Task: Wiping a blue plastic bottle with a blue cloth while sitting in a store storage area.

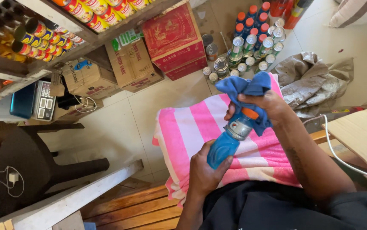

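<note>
While L hand grips blue bottle base, R hand clamps blue cloth round its orange cap, over pink-striped towel; bare floor to the left.

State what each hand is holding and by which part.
The left hand grips the blue bottle around its lower body. The right hand holds a blue cloth bunched against the bottle's orange-capped neck.

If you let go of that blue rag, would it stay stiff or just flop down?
Probably flop: the blue rag bunches in soft folds above the right hand and wraps the bottle's neck. It looks light, being thin cloth. It likely wouldn't roll or slide on the striped towel.
</note>
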